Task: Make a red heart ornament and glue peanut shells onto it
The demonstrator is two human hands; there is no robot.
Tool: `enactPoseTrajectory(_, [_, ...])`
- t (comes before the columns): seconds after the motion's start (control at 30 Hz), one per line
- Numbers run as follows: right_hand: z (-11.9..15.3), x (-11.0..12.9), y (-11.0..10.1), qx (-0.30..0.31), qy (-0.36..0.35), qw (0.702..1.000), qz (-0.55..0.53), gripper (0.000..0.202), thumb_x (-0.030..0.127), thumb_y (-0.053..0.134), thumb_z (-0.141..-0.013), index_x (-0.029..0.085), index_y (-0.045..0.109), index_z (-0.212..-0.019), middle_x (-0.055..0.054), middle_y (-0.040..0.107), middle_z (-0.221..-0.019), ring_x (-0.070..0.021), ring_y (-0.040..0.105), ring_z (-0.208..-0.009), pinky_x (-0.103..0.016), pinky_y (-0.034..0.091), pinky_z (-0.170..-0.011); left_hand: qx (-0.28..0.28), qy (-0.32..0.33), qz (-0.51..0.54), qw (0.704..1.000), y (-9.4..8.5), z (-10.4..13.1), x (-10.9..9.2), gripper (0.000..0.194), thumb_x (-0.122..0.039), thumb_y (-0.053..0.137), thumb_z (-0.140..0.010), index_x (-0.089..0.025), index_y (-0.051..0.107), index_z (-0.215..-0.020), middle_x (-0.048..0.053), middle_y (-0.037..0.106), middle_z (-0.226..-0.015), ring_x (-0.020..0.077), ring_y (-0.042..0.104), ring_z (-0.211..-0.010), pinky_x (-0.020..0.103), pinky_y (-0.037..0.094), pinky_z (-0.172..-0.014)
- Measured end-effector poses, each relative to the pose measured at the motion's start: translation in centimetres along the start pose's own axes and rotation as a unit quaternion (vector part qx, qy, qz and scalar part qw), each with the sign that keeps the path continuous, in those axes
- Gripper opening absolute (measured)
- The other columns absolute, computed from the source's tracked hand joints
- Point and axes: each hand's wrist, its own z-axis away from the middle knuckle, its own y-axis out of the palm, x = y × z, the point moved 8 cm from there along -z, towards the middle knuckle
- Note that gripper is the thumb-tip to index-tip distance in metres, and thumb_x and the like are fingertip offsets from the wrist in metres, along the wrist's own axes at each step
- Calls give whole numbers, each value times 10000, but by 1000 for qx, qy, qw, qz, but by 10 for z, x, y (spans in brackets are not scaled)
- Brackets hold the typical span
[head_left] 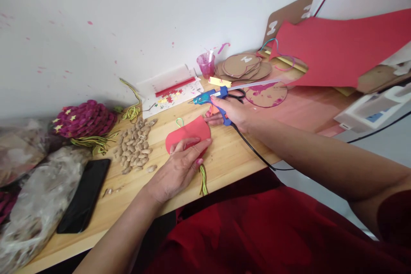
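Note:
My left hand (181, 167) lies on a red cutout (189, 132) on the table, its fingers stretched across the surface. A light green loop (180, 122) sticks out at the cutout's far edge. Yellow-green strands (203, 180) hang from its near edge. In my right hand (229, 113) is a blue hot glue gun (210, 96), gripped by its handle, with a long clear glue stick (257, 84) at the back. Its nozzle points left, above and apart from the cutout. Some right fingers are close to the cutout's right corner; whether they touch it I cannot tell.
Peanut shells (135, 145) lie left of the cutout, near a phone (85, 195), plastic bags (48, 197) and a purple star-dotted stack (85, 117). Behind are star sequins (170, 97), a pink cup (206, 65) and cardboard discs (242, 66). The gun's black cord (253, 150) crosses the table edge.

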Motion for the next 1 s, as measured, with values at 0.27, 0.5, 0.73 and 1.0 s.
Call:
enactPoseTrajectory(0.27, [0, 2, 2, 4, -2, 1000, 6, 168, 312, 536, -1033, 196, 607, -935, -35, 725, -703, -168, 741, -633, -279, 635, -638, 2, 10, -25, 1000, -1, 1, -4, 542, -183, 429, -1024, -248, 371, -1559, 152, 609, -1377, 295, 476, -1366, 505, 453, -1056])
enactPoseTrajectory(0.5, [0, 1, 1, -8, 10, 1000, 11, 151, 292, 529, -1041, 186, 609, -970, -22, 722, -679, -169, 740, -626, -285, 636, -634, -2, 17, -28, 999, 0, 4, -6, 532, -207, 414, -1032, -229, 375, -1562, 173, 602, -1375, 315, 449, -1389, 562, 426, -1092])
enactPoseTrajectory(0.73, [1, 1, 2, 4, 11, 1000, 10, 194, 308, 509, -1050, 182, 615, -948, -32, 733, -710, -162, 742, -638, -281, 636, -653, -30, 37, 11, 999, -8, 6, -2, 580, -181, 441, -1029, -281, 307, -1585, 115, 574, -1449, 257, 468, -1392, 513, 412, -1142])
enactPoseTrajectory(1.0, [2, 2, 2, -4, 14, 1000, 8, 161, 300, 517, -1047, 184, 620, -1003, -37, 728, -713, -170, 746, -660, -284, 632, -662, -36, -7, -73, 997, 0, -2, 10, 551, -154, 410, -1025, -190, 341, -1570, 213, 548, -1408, 294, 517, -1340, 504, 508, -1021])
